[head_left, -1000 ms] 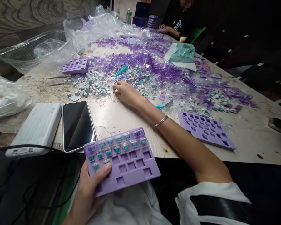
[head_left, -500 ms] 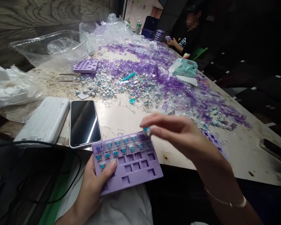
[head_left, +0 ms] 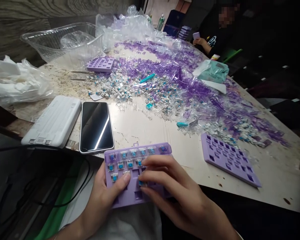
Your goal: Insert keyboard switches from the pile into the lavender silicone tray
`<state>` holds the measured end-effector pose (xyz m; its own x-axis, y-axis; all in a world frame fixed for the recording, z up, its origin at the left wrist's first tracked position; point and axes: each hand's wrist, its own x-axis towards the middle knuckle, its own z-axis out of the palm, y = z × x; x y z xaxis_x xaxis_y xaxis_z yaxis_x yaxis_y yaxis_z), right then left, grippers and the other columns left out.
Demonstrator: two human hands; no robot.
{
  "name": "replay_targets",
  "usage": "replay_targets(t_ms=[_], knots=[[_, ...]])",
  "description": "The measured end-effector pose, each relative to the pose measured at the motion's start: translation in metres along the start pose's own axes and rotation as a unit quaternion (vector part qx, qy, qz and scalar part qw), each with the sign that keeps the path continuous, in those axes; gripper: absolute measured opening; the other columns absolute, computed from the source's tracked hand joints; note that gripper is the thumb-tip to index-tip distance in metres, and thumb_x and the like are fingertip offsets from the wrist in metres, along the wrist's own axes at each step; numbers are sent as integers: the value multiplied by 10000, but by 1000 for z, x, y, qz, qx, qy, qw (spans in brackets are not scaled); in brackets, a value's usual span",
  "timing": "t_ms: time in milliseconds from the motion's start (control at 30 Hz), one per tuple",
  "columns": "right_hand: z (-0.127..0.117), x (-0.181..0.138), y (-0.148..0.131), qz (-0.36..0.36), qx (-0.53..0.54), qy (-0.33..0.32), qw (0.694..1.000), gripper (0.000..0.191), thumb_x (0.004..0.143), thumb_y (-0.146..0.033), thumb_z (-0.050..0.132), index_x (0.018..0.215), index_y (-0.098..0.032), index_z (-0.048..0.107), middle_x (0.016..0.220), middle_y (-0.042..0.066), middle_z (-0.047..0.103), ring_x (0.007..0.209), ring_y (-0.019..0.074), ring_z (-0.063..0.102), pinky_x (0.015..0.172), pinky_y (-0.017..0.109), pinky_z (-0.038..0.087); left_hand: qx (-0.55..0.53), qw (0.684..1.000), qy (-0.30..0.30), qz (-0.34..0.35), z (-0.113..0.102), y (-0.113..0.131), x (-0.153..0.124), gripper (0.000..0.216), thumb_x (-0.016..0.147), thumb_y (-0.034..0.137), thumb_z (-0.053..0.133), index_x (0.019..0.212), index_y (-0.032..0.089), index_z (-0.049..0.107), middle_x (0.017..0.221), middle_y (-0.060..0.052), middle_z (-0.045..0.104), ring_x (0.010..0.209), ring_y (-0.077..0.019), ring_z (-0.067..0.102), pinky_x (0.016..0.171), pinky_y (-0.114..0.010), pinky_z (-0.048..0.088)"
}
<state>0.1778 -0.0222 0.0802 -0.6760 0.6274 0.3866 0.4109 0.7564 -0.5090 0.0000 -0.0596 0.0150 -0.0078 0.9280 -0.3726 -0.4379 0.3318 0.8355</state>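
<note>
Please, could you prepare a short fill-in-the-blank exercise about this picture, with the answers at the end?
1. The left hand grips a plate whose colour is ____.
2. The right hand pinches a small switch with a ____ centre.
3. In the picture, the phone lies to the ____ of the white case.
4. The big tray near the wall is made of clear ____.

Missing words: purple; blue; right; plastic.

Left hand [head_left: 98,191] clasped, thumb [head_left: 119,186] on top, right hand [head_left: 187,191] angled inward, fingers [head_left: 161,177] pinched
</note>
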Motion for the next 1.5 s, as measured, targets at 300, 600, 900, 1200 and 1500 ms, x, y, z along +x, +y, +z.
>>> replay_targets(t_ms=[300, 600, 900, 1200, 1500], knots=[[15, -7, 7, -18, 4, 56, 998, 209, 896, -65, 532, 1081, -144, 587, 1018, 84, 623, 940, 156, 629, 824, 274, 583, -58, 997, 36, -33, 17, 15, -3, 556, 740, 463, 733, 1198, 186, 583, 1093, -75, 715, 1012, -264, 672, 834, -310, 553], [21, 0, 6, -63, -120, 77, 988, 223, 887, -85, 565, 1109, -102, 589, 946, 114, 705, 860, 201, 669, 732, 339, 611, -39, 999, -14, -27, 9, 12, 1, 517, 787, 460, 713, 1217, 204, 582, 1170, -72, 692, 1094, -258, 642, 959, -330, 513], [16, -1, 5, -48, -187, 67, 979, 200, 904, -104, 568, 1100, -100, 605, 930, 122, 681, 862, 200, 648, 726, 332, 602, -56, 998, 20, -17, 15, 12, 0, 597, 760, 442, 739, 1263, 180, 553, 1137, -74, 708, 1073, -258, 654, 940, -319, 522], [13, -5, 8, -47, -145, 10, 988, 369, 898, -29, 493, 1262, -64, 545, 1042, 147, 682, 926, 222, 644, 829, 377, 586, -53, 998, 20, -26, 14, 13, -1, 582, 748, 455, 745, 1237, 194, 566, 1145, -74, 705, 1063, -262, 658, 925, -323, 524], [14, -11, 13, -50, -135, 21, 989, 384, 896, -21, 495, 1267, -102, 551, 1043, 116, 680, 965, 204, 632, 818, 351, 578, -55, 998, 26, -27, 15, 13, -1, 571, 742, 464, 747, 1220, 202, 579, 1115, -65, 715, 1023, -249, 671, 875, -296, 532]])
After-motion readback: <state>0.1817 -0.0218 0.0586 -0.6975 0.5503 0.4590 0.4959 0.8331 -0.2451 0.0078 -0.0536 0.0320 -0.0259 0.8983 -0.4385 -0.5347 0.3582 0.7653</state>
